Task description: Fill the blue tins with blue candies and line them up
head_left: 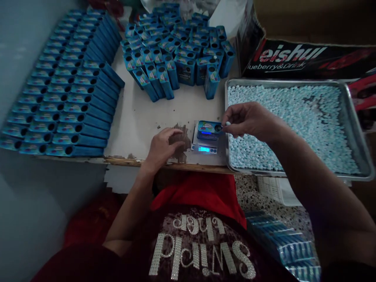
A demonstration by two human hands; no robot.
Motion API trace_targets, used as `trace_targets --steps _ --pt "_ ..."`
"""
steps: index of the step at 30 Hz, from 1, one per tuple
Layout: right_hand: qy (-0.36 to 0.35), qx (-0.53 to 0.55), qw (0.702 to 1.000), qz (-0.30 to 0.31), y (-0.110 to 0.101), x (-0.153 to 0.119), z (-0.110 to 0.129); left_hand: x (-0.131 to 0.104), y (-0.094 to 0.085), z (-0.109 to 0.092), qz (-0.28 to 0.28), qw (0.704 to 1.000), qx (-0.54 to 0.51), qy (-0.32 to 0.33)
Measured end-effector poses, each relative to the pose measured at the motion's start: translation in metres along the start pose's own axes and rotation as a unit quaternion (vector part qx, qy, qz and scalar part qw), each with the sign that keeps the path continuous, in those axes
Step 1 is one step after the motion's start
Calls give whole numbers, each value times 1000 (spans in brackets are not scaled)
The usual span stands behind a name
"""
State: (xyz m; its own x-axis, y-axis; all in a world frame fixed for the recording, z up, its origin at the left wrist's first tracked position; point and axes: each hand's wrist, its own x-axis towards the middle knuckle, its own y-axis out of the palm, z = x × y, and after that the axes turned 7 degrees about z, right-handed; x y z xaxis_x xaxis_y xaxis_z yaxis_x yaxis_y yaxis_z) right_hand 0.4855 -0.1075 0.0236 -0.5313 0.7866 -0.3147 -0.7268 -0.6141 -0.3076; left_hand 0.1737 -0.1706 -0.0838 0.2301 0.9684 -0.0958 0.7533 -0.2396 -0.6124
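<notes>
A blue candy box with a dark round hole at its right end stands on a small digital scale, whose display glows blue. My right hand is at the hole, thumb and fingers pinching a pale candy. Left of the scale, my left hand hovers or rests by the table's front edge, thumb and fingers apart and nothing between them. A metal tray to the right of the scale holds a layer of pale blue and white candies.
Stacked rows of blue boxes line the left side. More upright boxes crowd the back middle. A black cardboard carton stands behind the tray. Below the table are wrapped blue packs and a white basket.
</notes>
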Motion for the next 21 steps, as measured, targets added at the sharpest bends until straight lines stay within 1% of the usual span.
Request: trace_targets --steps 2,3,5,7,9,12,14,15,16,18,19,20,21 --pt "8 -22 1000 18 -2 8 -8 0 -5 4 -8 1000 -6 -7" --pt "11 -42 999 11 -4 9 -13 0 -7 6 -10 1000 -10 -10" --pt "7 -82 996 -28 -10 7 -23 1 -11 11 -12 1000 -19 -9" --pt "2 -97 994 -57 -15 1 -27 1 -12 17 -16 1000 -25 -5" --pt "1 -79 994 -73 -14 -6 -23 3 -11 22 -20 999 -33 0" --pt "-4 -39 994 -100 -4 -11 -6 6 -8 25 -25 998 -52 3" --pt "-17 -42 991 -123 0 -10 2 7 -6 23 -28 998 -59 4" --pt "-19 -57 989 -136 -1 -10 2 7 -6 22 -29 998 -61 6" --pt "-15 -84 984 -154 -4 -10 -1 6 -6 21 -30 998 -62 9" --pt "11 -170 968 -186 -12 -12 -17 5 -7 21 -39 997 -63 11" --pt "32 -219 957 -188 -16 -15 -29 4 -8 22 -43 997 -62 9" --pt "52 -267 947 -173 -19 -17 -42 3 -8 25 -47 997 -60 5" --pt "69 -310 937 -147 -20 -21 -56 3 -8 28 -50 997 -57 2"
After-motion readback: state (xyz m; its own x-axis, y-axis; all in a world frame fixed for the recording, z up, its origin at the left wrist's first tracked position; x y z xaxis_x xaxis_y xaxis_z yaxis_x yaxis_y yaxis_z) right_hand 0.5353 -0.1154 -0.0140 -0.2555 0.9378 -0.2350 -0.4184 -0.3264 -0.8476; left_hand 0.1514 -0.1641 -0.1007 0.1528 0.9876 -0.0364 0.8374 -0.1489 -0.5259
